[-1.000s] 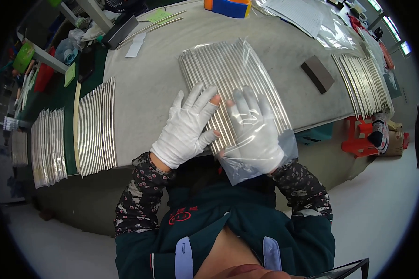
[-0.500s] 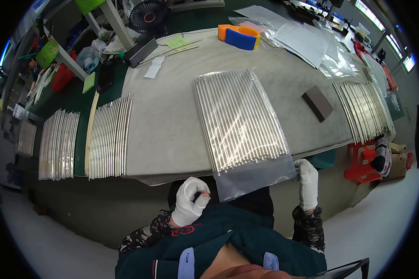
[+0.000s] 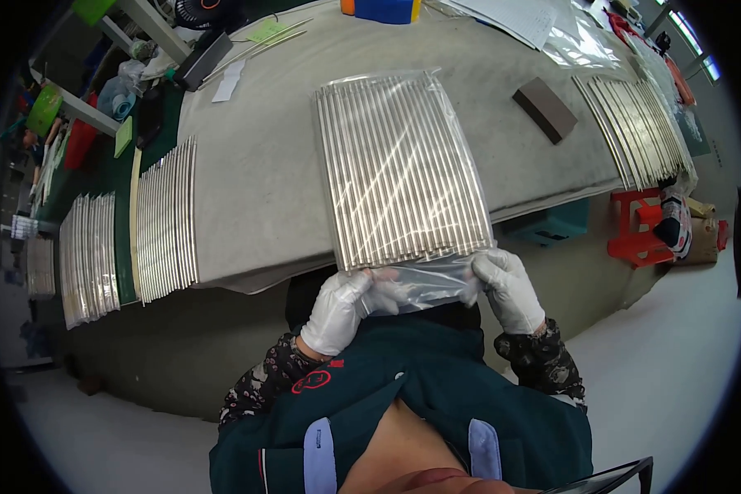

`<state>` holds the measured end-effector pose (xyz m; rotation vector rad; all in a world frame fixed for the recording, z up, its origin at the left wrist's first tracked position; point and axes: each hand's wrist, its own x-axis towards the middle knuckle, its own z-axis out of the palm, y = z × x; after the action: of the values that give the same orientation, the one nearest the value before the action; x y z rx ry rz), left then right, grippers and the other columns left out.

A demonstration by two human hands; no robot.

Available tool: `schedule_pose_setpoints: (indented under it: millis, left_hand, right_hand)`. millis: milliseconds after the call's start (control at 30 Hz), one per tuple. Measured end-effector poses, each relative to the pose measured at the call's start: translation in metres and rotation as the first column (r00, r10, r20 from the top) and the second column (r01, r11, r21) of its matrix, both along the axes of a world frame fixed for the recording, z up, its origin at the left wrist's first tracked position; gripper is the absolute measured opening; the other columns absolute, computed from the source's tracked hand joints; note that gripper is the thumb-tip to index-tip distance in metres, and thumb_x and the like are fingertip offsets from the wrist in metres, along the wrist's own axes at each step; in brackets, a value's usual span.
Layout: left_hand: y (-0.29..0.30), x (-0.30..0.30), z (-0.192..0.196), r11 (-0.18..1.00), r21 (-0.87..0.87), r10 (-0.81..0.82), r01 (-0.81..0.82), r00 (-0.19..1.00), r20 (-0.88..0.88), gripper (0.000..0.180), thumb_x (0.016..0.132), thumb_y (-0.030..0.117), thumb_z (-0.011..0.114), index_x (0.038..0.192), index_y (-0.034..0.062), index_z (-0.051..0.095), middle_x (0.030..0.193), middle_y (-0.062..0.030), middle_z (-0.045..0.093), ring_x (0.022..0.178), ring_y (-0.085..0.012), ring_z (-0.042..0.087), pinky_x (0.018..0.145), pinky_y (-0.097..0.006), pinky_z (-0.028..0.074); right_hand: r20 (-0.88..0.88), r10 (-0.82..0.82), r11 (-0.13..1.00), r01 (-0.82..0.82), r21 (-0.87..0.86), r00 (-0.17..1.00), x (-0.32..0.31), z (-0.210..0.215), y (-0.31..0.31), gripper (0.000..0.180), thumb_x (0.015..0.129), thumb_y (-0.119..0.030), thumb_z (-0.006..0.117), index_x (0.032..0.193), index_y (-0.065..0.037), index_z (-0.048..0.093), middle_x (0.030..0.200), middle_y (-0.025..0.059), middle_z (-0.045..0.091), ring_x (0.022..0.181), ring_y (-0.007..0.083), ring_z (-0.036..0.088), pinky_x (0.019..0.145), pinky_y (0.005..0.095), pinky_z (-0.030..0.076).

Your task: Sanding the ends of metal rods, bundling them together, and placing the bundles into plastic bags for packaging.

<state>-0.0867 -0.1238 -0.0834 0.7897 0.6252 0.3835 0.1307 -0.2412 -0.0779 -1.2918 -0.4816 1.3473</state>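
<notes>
A clear plastic bag (image 3: 424, 284) holds a flat row of several thin silvery metal rods (image 3: 403, 169) in front of me. The rods lie on the cloth-covered table, and the bag's loose end hangs past the near edge. My left hand (image 3: 337, 309), in a white glove, grips the left corner of that loose end. On the right corner, my gloved right hand (image 3: 509, 290) is closed in the same way. Fingers of both hands reach behind the film and show through it only in part.
Bundles of rods lie on the left (image 3: 167, 222) and on the right (image 3: 634, 132). A dark brown block (image 3: 545, 109) sits right of the bag. Papers (image 3: 510, 20) and a blue-and-orange tape dispenser (image 3: 384, 10) are at the back. A red stool (image 3: 634, 230) stands on the floor at right.
My left hand has moved right onto the bag's loose end and taken hold. My right hand has moved inward along it. The loose end is now bunched, and the view has shifted.
</notes>
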Motion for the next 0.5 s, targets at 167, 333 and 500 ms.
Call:
schedule_pose_setpoints:
  millis: [167,333,500]
  left_hand:
    - [0.008,0.012,-0.006,0.980,0.158,0.119,-0.121,0.993,0.019,0.040,0.096,0.030,0.041,0.102,-0.0069,0.056,0.089,-0.0180,0.064,0.073,-0.0211,0.062,0.074,-0.031,0.049]
    - [-0.006,-0.010,-0.015,0.953,0.296,0.091,-0.057,0.990,-0.105,0.035,0.095,0.030,0.044,0.093,-0.0028,0.057,0.084,-0.0162,0.064,0.063,-0.0212,0.063,0.059,-0.030,0.051]
    - [-0.017,-0.027,-0.011,0.961,0.276,0.046,0.014,0.977,-0.210,0.038,0.094,0.031,0.047,0.082,-0.0031,0.058,0.073,-0.0132,0.062,0.058,-0.0180,0.060,0.053,-0.027,0.048]
  right_hand:
    - [-0.010,-0.160,0.980,0.160,0.115,0.987,-0.008,-0.001,0.020,0.026,0.091,-0.024,0.052,0.082,0.000,0.058,0.064,0.0067,0.060,0.053,0.0138,0.057,0.052,0.0222,0.045]
    - [-0.015,-0.106,0.990,0.107,0.090,0.994,-0.009,-0.012,-0.012,0.024,0.092,-0.023,0.052,0.085,0.000,0.058,0.064,0.0072,0.060,0.056,0.0139,0.058,0.054,0.0220,0.046]
    - [0.283,0.232,0.961,-0.264,0.080,0.931,-0.006,-0.031,-0.028,0.018,0.088,-0.018,0.057,0.091,-0.001,0.061,0.081,0.0092,0.064,0.074,0.0166,0.063,0.068,0.0275,0.050]
